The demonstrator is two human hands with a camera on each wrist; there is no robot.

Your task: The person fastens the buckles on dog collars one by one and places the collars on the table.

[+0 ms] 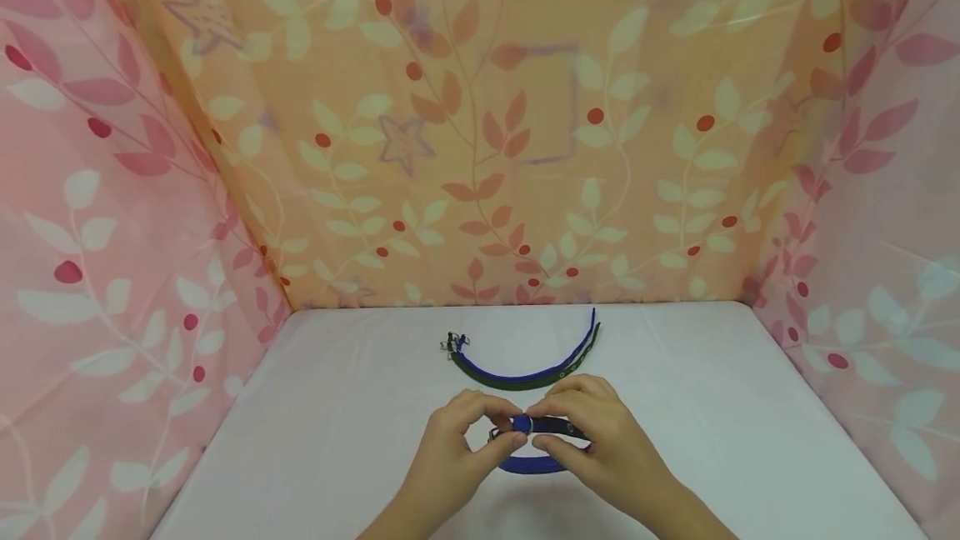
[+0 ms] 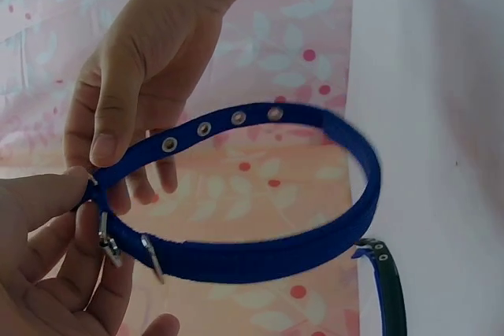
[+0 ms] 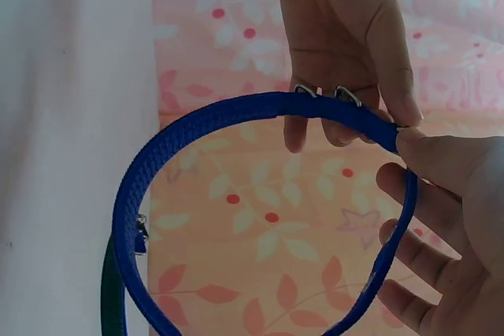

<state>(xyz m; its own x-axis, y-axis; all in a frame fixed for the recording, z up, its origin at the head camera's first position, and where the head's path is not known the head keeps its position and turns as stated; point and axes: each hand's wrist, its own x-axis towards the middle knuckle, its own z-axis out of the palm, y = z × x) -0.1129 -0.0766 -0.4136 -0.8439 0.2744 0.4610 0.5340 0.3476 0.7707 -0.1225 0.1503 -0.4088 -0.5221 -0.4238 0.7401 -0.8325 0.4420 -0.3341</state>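
You hold a blue collar point(image 1: 534, 463) between both hands, low over the near middle of the white table point(image 1: 750, 407). Your left hand point(image 1: 457, 440) pinches it by the metal buckle point(image 2: 106, 239), thumb against fingertips, and in the left wrist view 2 metal loops sit on the strap just beside that pinch. Your right hand point(image 1: 600, 436) pinches the strap end, where 4 metal eyelets point(image 2: 203, 128) run along the blue webbing. The 2 pinches meet almost thumb to thumb, so the collar forms a closed ring hanging between your hands, seen in the right wrist view as a blue loop point(image 3: 157, 194). Beyond your hands, a second collar point(image 1: 525, 369), blue with a dark green side, lies open in a curve on the table, its buckle end to the left, well apart from your fingers. Leaf-patterned fabric walls point(image 1: 480, 148) stand around the table.
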